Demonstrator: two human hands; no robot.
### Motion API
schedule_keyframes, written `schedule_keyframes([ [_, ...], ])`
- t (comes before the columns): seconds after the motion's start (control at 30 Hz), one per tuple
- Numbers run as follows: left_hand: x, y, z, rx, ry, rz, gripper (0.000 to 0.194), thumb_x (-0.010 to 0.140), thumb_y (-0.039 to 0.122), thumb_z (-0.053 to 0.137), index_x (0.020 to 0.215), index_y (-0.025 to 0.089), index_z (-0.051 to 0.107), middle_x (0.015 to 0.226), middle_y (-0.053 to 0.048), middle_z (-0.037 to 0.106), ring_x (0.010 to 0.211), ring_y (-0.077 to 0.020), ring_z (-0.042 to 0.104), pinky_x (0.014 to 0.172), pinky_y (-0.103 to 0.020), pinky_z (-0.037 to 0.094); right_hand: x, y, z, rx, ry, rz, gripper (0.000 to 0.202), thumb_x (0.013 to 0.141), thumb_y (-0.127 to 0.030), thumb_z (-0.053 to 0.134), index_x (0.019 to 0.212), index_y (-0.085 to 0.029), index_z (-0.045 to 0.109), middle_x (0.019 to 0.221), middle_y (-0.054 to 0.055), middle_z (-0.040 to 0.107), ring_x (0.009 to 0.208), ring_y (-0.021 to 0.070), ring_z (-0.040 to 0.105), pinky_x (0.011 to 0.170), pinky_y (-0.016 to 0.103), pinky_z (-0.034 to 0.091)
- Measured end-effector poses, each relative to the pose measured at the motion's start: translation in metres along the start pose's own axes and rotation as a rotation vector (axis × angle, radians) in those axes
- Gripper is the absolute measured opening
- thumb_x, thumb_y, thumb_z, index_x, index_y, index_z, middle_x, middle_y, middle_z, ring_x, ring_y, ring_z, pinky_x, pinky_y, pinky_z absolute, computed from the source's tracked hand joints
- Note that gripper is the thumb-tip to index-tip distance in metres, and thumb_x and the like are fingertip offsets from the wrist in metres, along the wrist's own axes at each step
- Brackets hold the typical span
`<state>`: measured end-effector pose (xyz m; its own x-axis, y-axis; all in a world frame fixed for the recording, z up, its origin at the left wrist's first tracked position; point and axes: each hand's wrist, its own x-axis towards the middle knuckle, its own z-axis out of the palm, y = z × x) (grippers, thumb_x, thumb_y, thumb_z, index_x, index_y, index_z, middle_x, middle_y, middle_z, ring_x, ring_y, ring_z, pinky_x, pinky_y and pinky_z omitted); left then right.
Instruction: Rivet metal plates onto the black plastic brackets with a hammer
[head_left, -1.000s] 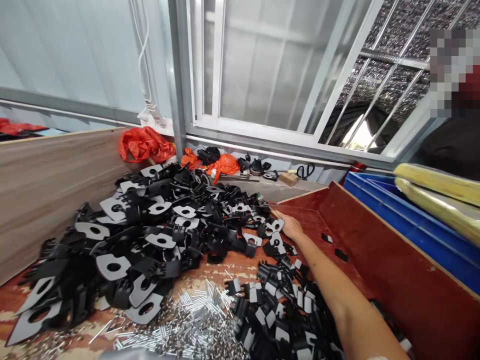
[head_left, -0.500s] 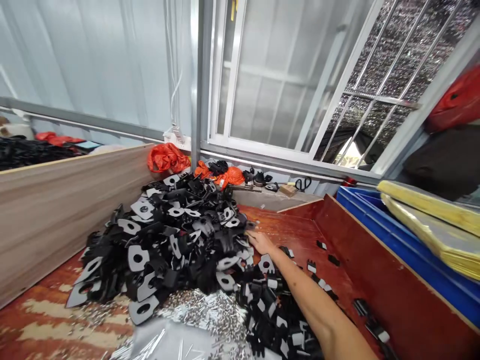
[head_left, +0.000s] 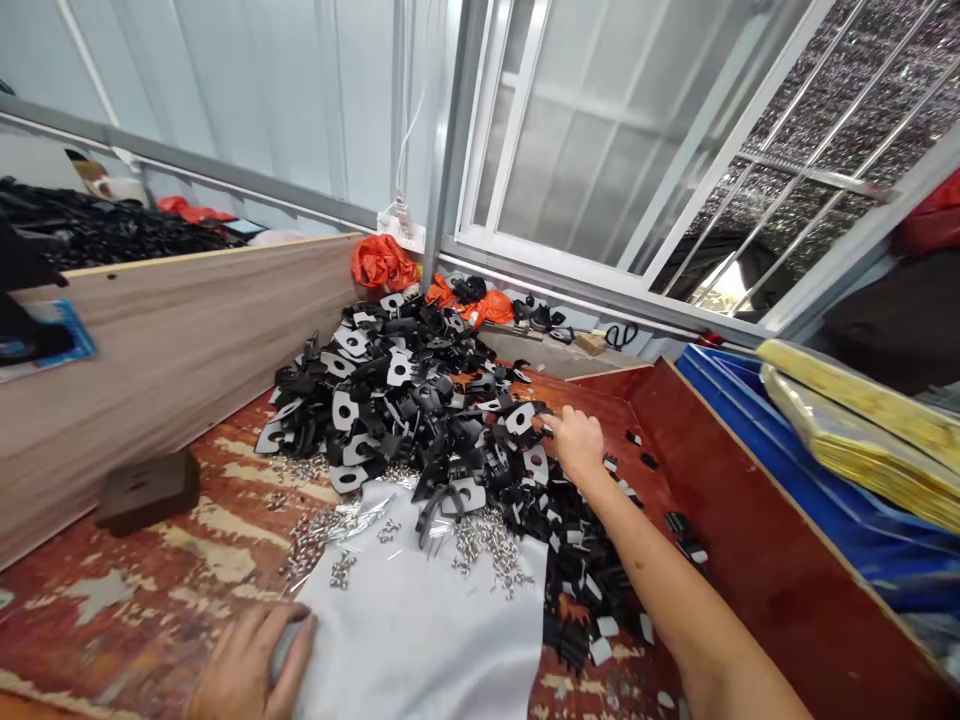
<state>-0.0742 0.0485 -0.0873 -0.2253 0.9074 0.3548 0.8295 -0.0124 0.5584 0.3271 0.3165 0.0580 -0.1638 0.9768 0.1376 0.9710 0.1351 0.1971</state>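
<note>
My right hand [head_left: 576,440] reaches to the right edge of a heap of black plastic pieces [head_left: 427,400], many with light grey faces that have a round hole. Its fingers are curled, with the index finger stretched to a dark piece; their inner side is hidden. At the lower left, my left hand [head_left: 251,660] rests at the side of a white cloth [head_left: 427,640], a grey-white fold of it between thumb and fingers. Small metal fasteners [head_left: 487,550] and thin pins lie on the cloth's far part. Smaller black pieces [head_left: 577,560] lie beneath my right forearm.
A dark brown block [head_left: 148,490] sits on the worn red table [head_left: 217,550] at left. A wooden board [head_left: 225,330] borders the left side, a red board [head_left: 750,470] the right. Beyond that stands a blue crate [head_left: 712,375] with yellow-edged sheets. Scissors [head_left: 621,336] lie at the back.
The view has shifted, so my left hand and the brown block now show. More of the white cloth is bare of fasteners. My right hand is still at the heap's right edge.
</note>
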Motion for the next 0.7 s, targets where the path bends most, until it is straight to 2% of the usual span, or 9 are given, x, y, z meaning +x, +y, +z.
schedule_keyframes([
  [0.1,-0.001,-0.003,-0.001,0.006,-0.015,0.024,0.018,0.09,0.04,0.055,0.091,0.026,0.067,0.092,-0.007,0.072,0.092,-0.0296,0.067,0.086,-0.041,0.05,-0.014,0.004,-0.013,-0.057,0.072,0.025,0.042,0.107,-0.031,0.032,0.141,-0.032,0.057,0.124,0.016,0.053,0.119,0.0331,0.044,0.099,0.045,0.027],
  [0.2,-0.002,-0.007,0.001,0.012,-0.021,0.059,0.018,0.092,0.039,0.054,0.093,0.025,0.066,0.094,-0.007,0.071,0.093,-0.029,0.066,0.087,-0.04,0.049,-0.027,0.006,-0.021,-0.074,0.107,0.011,0.046,0.107,-0.031,0.032,0.149,-0.042,0.047,0.121,0.012,0.055,0.116,0.0302,0.043,0.097,0.042,0.025],
  [0.27,-0.003,-0.008,0.002,0.021,-0.01,0.079,0.019,0.093,0.039,0.053,0.093,0.025,0.066,0.093,-0.006,0.07,0.092,-0.0292,0.066,0.086,-0.04,0.048,-0.031,0.006,-0.024,-0.068,0.122,0.034,0.047,0.107,-0.029,0.033,0.15,-0.045,0.044,0.118,0.011,0.057,0.111,0.0278,0.047,0.094,0.039,0.028],
  [0.4,-0.003,-0.003,0.001,0.048,0.008,0.095,0.021,0.095,0.039,0.05,0.093,0.024,0.065,0.093,-0.007,0.068,0.091,-0.0288,0.065,0.086,-0.04,0.047,-0.036,0.009,-0.028,-0.011,0.127,0.185,0.048,0.105,-0.027,0.036,0.151,-0.033,0.048,0.112,0.013,0.061,0.096,0.0258,0.058,0.084,0.036,0.038],
  [0.47,-0.003,0.002,-0.002,0.059,0.009,0.097,0.022,0.096,0.038,0.049,0.093,0.023,0.065,0.093,-0.007,0.067,0.09,-0.0287,0.064,0.086,-0.04,0.047,-0.046,0.013,-0.03,0.042,0.12,0.234,0.05,0.105,-0.03,0.036,0.154,-0.028,0.044,0.114,0.013,0.065,0.096,0.0263,0.062,0.082,0.034,0.043],
  [0.57,-0.003,0.007,-0.005,0.091,0.002,0.095,0.026,0.097,0.039,0.045,0.094,0.022,0.065,0.093,-0.008,0.066,0.09,-0.0295,0.063,0.086,-0.04,0.046,-0.088,0.024,-0.028,0.124,0.114,0.204,0.053,0.106,-0.033,0.033,0.158,-0.026,0.036,0.127,0.01,0.065,0.108,0.0247,0.063,0.088,0.03,0.047],
  [0.63,-0.004,0.006,-0.005,0.114,-0.004,0.101,0.028,0.098,0.039,0.043,0.096,0.021,0.065,0.094,-0.009,0.066,0.092,-0.0305,0.062,0.088,-0.041,0.045,-0.136,0.03,-0.02,0.229,0.099,0.104,0.052,0.106,-0.036,0.034,0.156,-0.026,0.042,0.131,0.007,0.065,0.112,0.0227,0.062,0.092,0.028,0.048],
  [0.7,-0.005,0.001,-0.004,0.13,-0.022,0.121,0.03,0.099,0.039,0.042,0.099,0.019,0.065,0.097,-0.011,0.066,0.093,-0.0316,0.061,0.09,-0.043,0.045,-0.198,0.031,-0.006,0.377,0.06,-0.044,0.047,0.105,-0.041,0.039,0.148,-0.028,0.053,0.126,0.005,0.068,0.109,0.0212,0.064,0.092,0.026,0.049],
])
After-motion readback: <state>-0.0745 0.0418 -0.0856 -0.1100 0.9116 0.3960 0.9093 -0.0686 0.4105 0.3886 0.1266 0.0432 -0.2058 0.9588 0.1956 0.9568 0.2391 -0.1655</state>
